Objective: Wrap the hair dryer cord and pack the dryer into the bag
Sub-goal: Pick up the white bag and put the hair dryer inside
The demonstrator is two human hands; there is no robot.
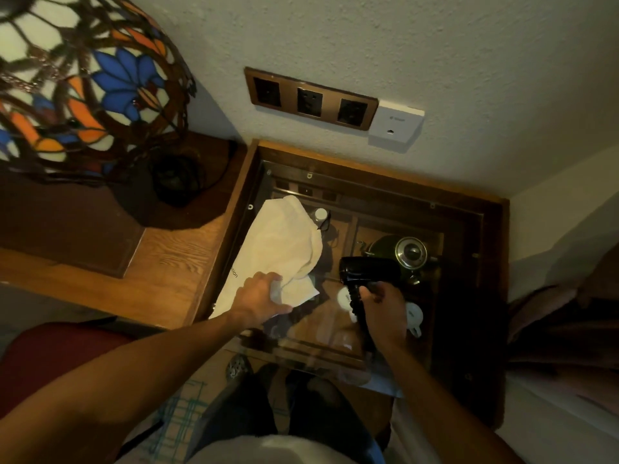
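Note:
A black hair dryer hangs over the glass-topped table, nozzle pointing left, with its black coiled cord wound along the handle. My right hand is shut on the dryer's handle and cord. A white cloth bag with dark lettering lies on the glass at the left. My left hand grips the bag's near end, bunching the fabric. The dryer is outside the bag, just to its right.
Under the glass top sit a black kettle, white cups and a small bottle. A stained-glass lamp stands on the wooden desk at left. Wall sockets are above; a red chair is lower left.

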